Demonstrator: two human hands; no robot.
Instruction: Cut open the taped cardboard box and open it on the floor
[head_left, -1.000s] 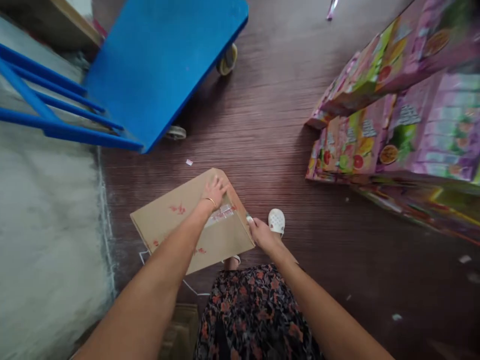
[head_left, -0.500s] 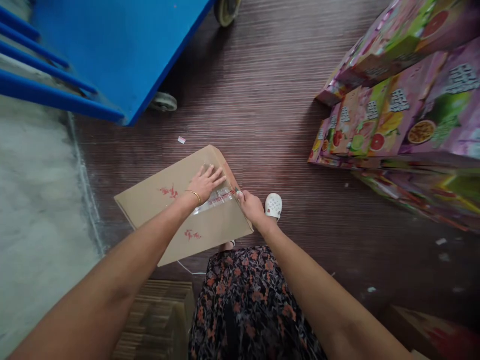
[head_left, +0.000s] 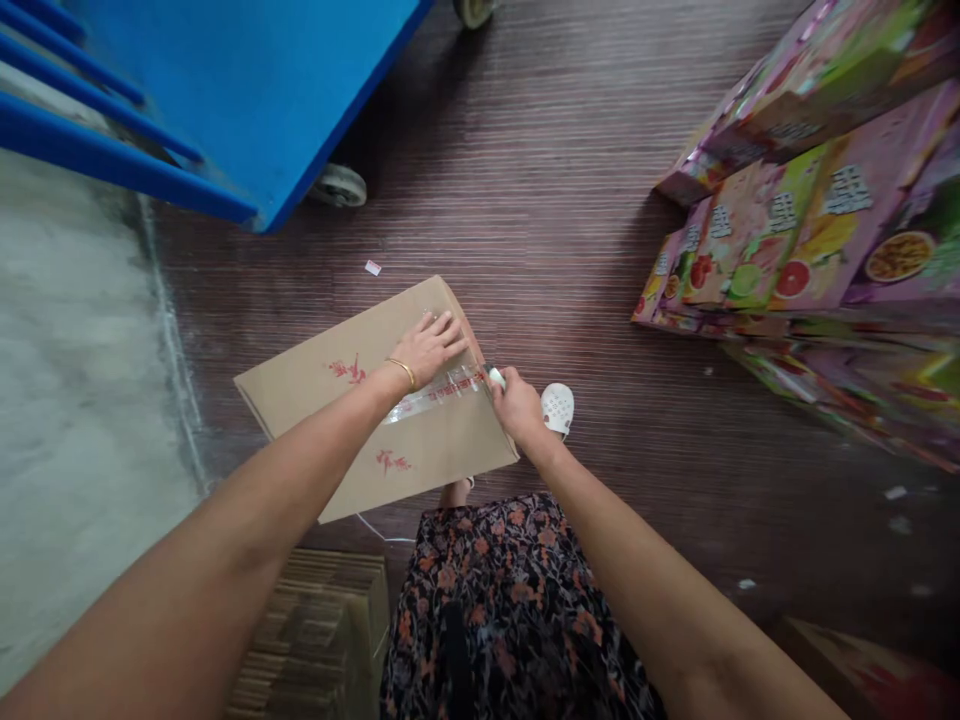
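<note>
The dark, fine-striped floor [head_left: 510,230] meets a pale wall [head_left: 75,340] on its left edge, a blue trolley [head_left: 255,80] beyond. Over that floor, near the edge, is a brown carton [head_left: 450,440], red-printed, clear-taped. The left hand's [head_left: 430,350] fingers spread flat on it; the right hand's [head_left: 519,402] grasp a small whitish tool [head_left: 496,377].

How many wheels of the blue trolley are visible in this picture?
2. One wheel is beside the trolley's lower corner; the other wheel is farther up, cut off by the top edge. More may be hidden underneath.
</note>
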